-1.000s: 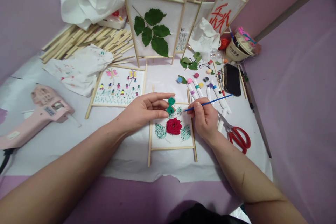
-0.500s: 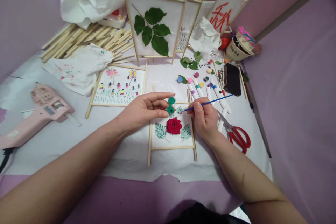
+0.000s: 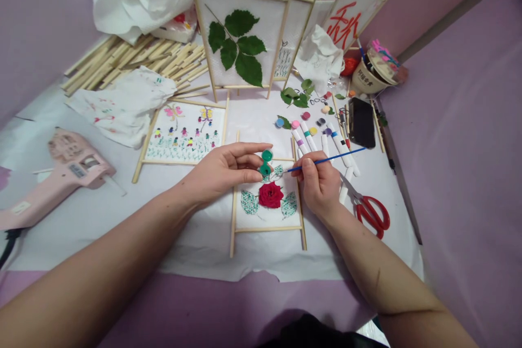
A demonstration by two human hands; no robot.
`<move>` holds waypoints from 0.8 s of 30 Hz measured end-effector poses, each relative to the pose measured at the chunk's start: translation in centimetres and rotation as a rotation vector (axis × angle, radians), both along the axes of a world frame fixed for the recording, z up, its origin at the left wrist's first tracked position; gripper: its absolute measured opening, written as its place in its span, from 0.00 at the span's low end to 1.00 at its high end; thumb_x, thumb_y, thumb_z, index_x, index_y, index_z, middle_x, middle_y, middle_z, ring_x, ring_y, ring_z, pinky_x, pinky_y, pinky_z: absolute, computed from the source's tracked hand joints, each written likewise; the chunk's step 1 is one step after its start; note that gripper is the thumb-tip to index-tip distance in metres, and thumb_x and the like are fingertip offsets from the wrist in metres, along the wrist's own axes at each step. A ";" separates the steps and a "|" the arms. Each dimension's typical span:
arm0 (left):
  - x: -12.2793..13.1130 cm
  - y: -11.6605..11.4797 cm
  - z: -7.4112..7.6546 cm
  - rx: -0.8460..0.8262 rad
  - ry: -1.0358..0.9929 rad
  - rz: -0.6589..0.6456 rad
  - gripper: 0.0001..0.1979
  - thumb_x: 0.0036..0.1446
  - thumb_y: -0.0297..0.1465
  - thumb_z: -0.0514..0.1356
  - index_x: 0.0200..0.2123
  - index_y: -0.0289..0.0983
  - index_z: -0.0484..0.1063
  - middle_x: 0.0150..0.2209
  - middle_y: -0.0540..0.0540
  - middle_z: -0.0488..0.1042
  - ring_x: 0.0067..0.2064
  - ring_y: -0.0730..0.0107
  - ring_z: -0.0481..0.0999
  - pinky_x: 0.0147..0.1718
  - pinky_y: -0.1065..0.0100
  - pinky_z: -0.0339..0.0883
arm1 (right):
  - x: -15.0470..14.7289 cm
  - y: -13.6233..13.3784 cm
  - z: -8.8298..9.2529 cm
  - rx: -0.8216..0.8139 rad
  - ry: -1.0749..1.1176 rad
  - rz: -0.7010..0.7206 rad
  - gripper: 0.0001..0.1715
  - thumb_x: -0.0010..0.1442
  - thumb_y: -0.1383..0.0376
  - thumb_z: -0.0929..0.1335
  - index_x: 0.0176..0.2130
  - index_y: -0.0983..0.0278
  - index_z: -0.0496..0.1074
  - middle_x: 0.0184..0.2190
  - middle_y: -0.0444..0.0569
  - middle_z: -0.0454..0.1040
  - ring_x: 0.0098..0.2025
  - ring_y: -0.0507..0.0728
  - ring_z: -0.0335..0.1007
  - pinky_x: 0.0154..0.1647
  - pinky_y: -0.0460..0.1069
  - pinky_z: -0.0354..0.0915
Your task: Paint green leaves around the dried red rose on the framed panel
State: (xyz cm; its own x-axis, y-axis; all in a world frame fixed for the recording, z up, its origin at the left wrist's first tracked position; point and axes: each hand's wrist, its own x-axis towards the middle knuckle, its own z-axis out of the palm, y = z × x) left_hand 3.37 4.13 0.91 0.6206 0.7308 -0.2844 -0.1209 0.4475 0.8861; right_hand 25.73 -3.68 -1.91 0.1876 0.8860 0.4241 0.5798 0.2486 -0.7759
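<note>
My left hand (image 3: 234, 166) pinches a small green paint pot (image 3: 265, 169) with its lid flipped up, over the top of a wood-framed picture (image 3: 267, 222). My right hand (image 3: 315, 178) is closed round a thin blue paintbrush (image 3: 336, 156), its tip low over the picture, just right of the pot. A red rose (image 3: 271, 195) lies in the middle of the white sheet. Leaves dabbed in green, such as the painted leaf (image 3: 249, 203) at the left, surround it. Part of the picture's upper left is hidden by my left hand.
To the left lie a pink glue gun (image 3: 77, 174), a stained cloth (image 3: 122, 103) and wooden sticks (image 3: 122, 62). Markers (image 3: 342, 147), red scissors (image 3: 372, 213) and a phone (image 3: 361, 123) lie at the right. A framed leaf panel (image 3: 240, 38) stands behind.
The blue brush has shifted very slightly in my right hand, its back end a little further right. My left hand and the pot look unmoved.
</note>
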 end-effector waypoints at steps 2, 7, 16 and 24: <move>0.0 0.0 0.1 0.002 0.008 0.002 0.26 0.45 0.23 0.76 0.49 0.46 0.85 0.35 0.52 0.79 0.37 0.77 0.77 0.41 0.73 0.72 | -0.1 0.0 0.2 -0.008 -0.008 0.007 0.13 0.72 0.62 0.63 0.34 0.60 0.71 0.28 0.42 0.76 0.25 0.49 0.72 0.27 0.47 0.67; 0.0 0.0 0.2 0.013 0.045 0.009 0.28 0.45 0.26 0.76 0.51 0.45 0.84 0.37 0.50 0.79 0.38 0.73 0.77 0.42 0.68 0.73 | -0.2 0.1 0.6 -0.034 0.003 0.041 0.13 0.71 0.62 0.63 0.34 0.60 0.70 0.27 0.42 0.76 0.25 0.50 0.73 0.27 0.47 0.67; -0.1 0.0 0.1 0.013 0.046 0.005 0.28 0.44 0.26 0.76 0.51 0.45 0.84 0.37 0.50 0.79 0.38 0.72 0.76 0.44 0.66 0.72 | -0.2 0.0 0.4 -0.036 0.037 0.068 0.14 0.72 0.62 0.63 0.34 0.60 0.72 0.28 0.42 0.77 0.26 0.50 0.73 0.30 0.47 0.70; 0.0 0.0 0.1 -0.005 0.043 0.005 0.28 0.44 0.26 0.76 0.52 0.45 0.84 0.37 0.50 0.79 0.38 0.72 0.76 0.41 0.67 0.72 | -0.2 0.1 0.6 -0.010 -0.033 0.037 0.13 0.71 0.63 0.63 0.34 0.60 0.70 0.28 0.43 0.76 0.25 0.50 0.72 0.28 0.47 0.69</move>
